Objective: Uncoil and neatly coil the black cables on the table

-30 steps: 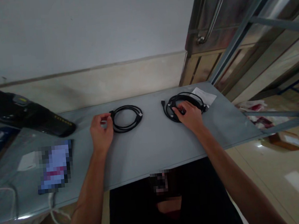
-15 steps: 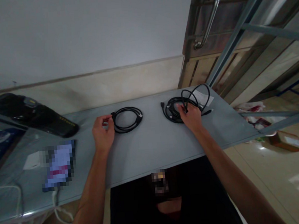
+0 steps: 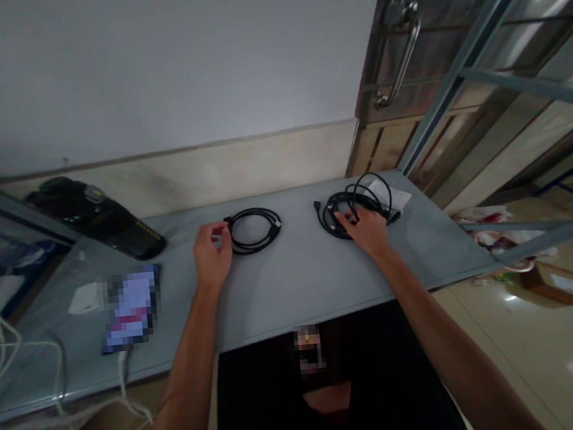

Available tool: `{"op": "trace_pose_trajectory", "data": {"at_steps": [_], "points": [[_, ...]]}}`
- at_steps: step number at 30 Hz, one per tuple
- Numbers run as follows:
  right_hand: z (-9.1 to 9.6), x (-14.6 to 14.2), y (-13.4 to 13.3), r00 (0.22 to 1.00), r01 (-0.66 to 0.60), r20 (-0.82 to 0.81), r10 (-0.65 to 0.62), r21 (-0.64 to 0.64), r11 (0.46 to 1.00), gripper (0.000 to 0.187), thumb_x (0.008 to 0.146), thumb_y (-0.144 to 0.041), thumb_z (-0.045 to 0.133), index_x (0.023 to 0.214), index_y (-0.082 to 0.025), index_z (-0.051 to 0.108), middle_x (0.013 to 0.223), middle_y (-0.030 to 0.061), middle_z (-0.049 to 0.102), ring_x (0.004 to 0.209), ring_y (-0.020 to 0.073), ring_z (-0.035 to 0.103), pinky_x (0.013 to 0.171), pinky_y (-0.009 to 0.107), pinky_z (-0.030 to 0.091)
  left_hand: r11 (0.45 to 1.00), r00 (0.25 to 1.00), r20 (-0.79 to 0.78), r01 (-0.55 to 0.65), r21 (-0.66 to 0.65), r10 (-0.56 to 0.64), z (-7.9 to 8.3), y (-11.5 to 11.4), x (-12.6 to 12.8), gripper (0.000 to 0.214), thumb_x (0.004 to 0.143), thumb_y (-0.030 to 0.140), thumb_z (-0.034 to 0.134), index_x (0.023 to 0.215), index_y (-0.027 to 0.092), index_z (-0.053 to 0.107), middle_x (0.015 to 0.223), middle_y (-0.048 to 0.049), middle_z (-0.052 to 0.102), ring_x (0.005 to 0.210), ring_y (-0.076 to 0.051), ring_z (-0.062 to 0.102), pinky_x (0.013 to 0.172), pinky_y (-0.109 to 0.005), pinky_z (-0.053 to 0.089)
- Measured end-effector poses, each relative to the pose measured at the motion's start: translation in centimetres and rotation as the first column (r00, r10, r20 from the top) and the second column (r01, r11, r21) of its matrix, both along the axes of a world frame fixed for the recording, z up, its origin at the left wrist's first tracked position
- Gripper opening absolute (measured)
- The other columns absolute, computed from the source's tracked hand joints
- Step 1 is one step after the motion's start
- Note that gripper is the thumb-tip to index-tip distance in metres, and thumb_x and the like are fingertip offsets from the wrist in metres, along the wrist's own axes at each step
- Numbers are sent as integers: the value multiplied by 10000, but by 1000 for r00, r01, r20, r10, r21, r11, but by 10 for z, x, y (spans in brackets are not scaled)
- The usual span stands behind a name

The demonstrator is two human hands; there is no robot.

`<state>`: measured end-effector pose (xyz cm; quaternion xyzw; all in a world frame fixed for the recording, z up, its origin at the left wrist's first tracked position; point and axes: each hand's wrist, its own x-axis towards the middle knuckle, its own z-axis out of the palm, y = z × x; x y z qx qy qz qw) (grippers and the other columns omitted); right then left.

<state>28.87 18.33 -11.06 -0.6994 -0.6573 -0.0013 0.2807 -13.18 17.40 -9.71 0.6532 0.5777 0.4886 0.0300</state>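
Note:
Two coiled black cables lie on a grey table (image 3: 297, 281). My left hand (image 3: 212, 255) rests beside the left coil (image 3: 254, 230), its fingers curled and pinching the coil's end plug. My right hand (image 3: 365, 228) sits on the right coil (image 3: 353, 204), fingers closed on its strands, with one loop standing up above the bundle.
A black handheld scanner (image 3: 99, 218) lies at the back left. A phone (image 3: 131, 307) with a white cord lies near the front left, next to a white card (image 3: 84, 298). A white paper (image 3: 390, 194) lies under the right coil. A metal door and steel frame stand at the right.
My right hand lifted a loop of the right coil and has lowered it back toward the bundle. My left hand has hardly moved; the camera has shifted a little.

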Motion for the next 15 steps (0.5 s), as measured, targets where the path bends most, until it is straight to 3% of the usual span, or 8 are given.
{"op": "trace_pose_trajectory", "data": {"at_steps": [5,8,12,15], "points": [[-2,1,2,1000,8,-4,-7,113,994,575,1183,-648,405,1011,-191,708,1064,205,824,1011,341,787,825,380,539,1000,1000,11,11,-3,-11,1,-1,2,181,1059,355,613,1136,228,717,1137,-110,764,1012,-273,741,917,-447,610],[0,2,1,989,47,-148,-11,237,970,664,1181,-705,260,1019,-195,653,1013,212,795,958,333,781,832,407,552,1000,999,32,8,2,-8,0,-1,2,186,1059,349,607,1140,224,719,1149,-110,766,1015,-266,739,918,-435,607],[17,7,-8,929,106,-371,20,315,943,678,1169,-763,135,996,-246,538,784,67,707,626,212,679,665,353,519,1000,998,56,-7,-1,7,-1,-1,2,201,1063,355,597,1145,221,722,1154,-109,769,1007,-254,738,921,-421,610],[51,8,-21,891,216,-453,42,503,837,622,1156,-812,200,926,-295,457,681,-14,594,552,187,573,608,349,473,1000,998,62,5,2,-5,0,-1,2,198,1068,346,596,1142,214,723,1149,-118,768,1018,-256,739,931,-426,616]]}}
